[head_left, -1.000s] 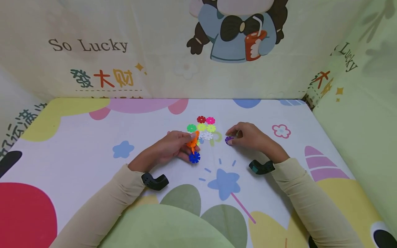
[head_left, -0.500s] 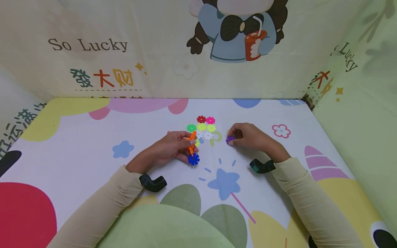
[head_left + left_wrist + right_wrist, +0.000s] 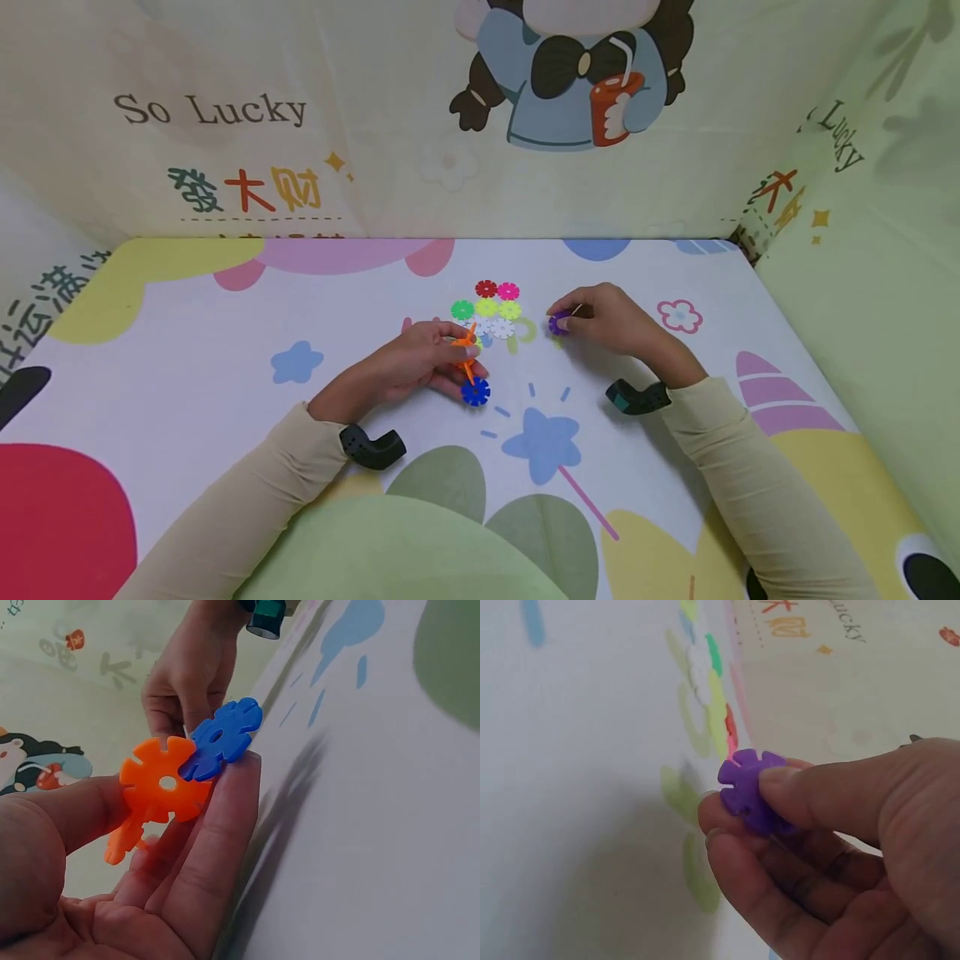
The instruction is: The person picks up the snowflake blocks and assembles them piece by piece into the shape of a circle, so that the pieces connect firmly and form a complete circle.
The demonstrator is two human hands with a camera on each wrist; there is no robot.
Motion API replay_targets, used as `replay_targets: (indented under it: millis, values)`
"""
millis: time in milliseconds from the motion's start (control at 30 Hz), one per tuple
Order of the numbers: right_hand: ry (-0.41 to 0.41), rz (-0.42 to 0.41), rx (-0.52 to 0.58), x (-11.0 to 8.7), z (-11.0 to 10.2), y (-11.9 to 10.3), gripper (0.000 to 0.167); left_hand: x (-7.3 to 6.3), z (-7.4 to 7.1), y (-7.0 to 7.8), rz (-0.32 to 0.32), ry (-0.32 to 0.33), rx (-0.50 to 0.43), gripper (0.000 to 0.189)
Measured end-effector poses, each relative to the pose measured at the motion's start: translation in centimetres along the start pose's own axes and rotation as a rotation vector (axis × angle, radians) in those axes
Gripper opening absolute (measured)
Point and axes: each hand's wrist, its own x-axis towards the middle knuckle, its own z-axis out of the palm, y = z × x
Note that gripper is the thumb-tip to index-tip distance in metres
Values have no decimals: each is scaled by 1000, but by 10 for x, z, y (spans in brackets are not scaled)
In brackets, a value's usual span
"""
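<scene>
Firmly enough pinched: purple disc [image 3: 739, 791] in my right hand [image 3: 613, 318], thumb on its flat face, fingers behind, to the right of the loose discs [image 3: 486, 288] on the table [image 3: 225, 417]. My left hand [image 3: 420, 362] grips an orange disc [image 3: 146, 787] with thumb and fingers; blue disc [image 3: 234, 746] appears slotted edge-on into it, by my fingertips. Second orange piece [image 3: 124, 836] angles off below. Judgement: light, stiff plastic, hard to break, faces smooth and perhaps slippery. Best hold: flat faces, notches left free. Joined pieces may twist at the slots; support near the joint.
</scene>
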Motion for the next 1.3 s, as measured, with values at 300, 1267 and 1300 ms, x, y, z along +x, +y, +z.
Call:
replay_targets:
  millis: [300,1267,1300]
  values:
    - [38,64,69,9,7,-13,9,2,3,-1,0,23,115,44]
    - [-78,96,307,23,28,-48,17,5,11,-1,-6,46,209,39]
    - [-78,92,316,22,28,-49,18,5,11,-1,-3,48,212,39]
